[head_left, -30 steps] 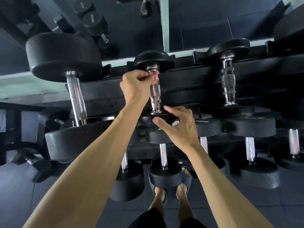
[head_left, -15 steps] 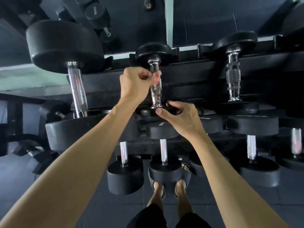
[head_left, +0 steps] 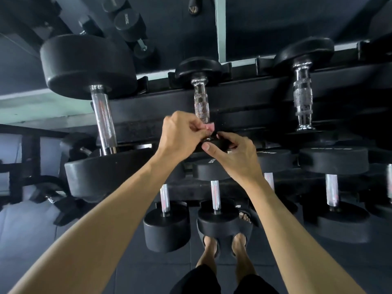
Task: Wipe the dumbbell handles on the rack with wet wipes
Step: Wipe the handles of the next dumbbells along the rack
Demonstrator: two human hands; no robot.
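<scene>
Left hand [head_left: 180, 132] fingers pinching soft, light wipe [head_left: 209, 126] at handle [head_left: 201, 105] base; right hand [head_left: 231, 153] fingers gripping heavy head [head_left: 216, 143], likely steadying.

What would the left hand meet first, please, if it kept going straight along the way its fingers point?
Probably the right hand: the left hand, pinching the pink wipe at the handle's lower end, points toward it. Depth is unclear.

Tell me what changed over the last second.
The left hand, pinching the pink wipe, slid down the middle dumbbell's handle from its top to the near end. The right hand kept its grip on the near head; the other dumbbells stayed put.
</scene>
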